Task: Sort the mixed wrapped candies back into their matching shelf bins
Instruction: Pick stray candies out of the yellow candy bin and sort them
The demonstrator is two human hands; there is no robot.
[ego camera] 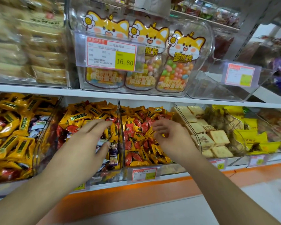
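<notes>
Clear shelf bins hold wrapped candies on the lower shelf. My left hand [89, 140] reaches with straight, blurred fingers over the middle-left bin [120, 127], which mixes yellow candies [81, 116], red ones [71, 128] and purple-white ones [113, 155]; it holds nothing. My right hand [170, 137] hovers with loosely curled fingers over the adjacent bin of red and yellow candies [139, 143], and I see nothing clearly held in it. The far-left bin [15, 127] is mostly yellow wrappers with a few red and purple-white ones.
Right of my right hand, a bin holds square wrapped crackers [216, 138], then yellow packets [250, 135]. The upper shelf carries a clear bin of jelly-bean bags [173, 73] behind a 16.80 price tag [111, 54]. An orange strip [152, 190] edges the shelf front.
</notes>
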